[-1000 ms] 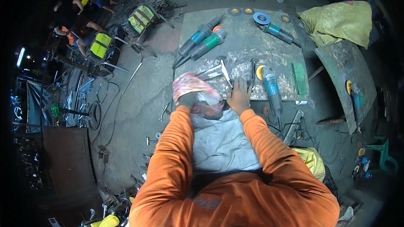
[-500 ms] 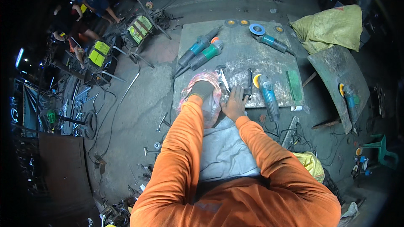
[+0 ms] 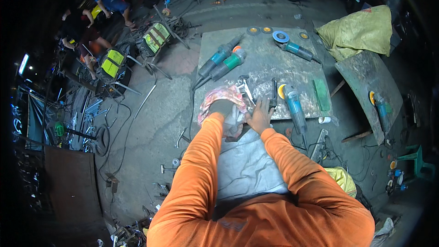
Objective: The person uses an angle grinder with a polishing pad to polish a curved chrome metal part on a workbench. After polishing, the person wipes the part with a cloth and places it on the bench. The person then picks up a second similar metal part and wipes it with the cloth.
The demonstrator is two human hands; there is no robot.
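Note:
My left hand (image 3: 221, 107), which looks covered by a dark grey-green glove, reaches into a crumpled pink and clear plastic bag (image 3: 238, 98) at the table's near left edge. Its fingers are hidden. My bare right hand (image 3: 260, 115) lies with fingers stretched on the near edge of the metal-topped table (image 3: 274, 73), next to a small dark tool (image 3: 274, 92). A silver hand tool (image 3: 247, 89) lies between the bag and that tool. Right of my hand rests a teal angle grinder (image 3: 294, 105) with a yellow disc. A grey cloth (image 3: 249, 164) covers my lap.
Two more grinders, one teal (image 3: 219, 57) and one green (image 3: 231, 64), lie at the table's far left. Another grinder (image 3: 297, 50) and loose discs (image 3: 266, 30) are at the back. A green pad (image 3: 321, 95) lies right. Welding machines (image 3: 112, 64), cables and two people are left.
The whole view has shifted slightly. The bag's pink rim has folded over to the right around my left hand. My right hand stays flat at the table edge.

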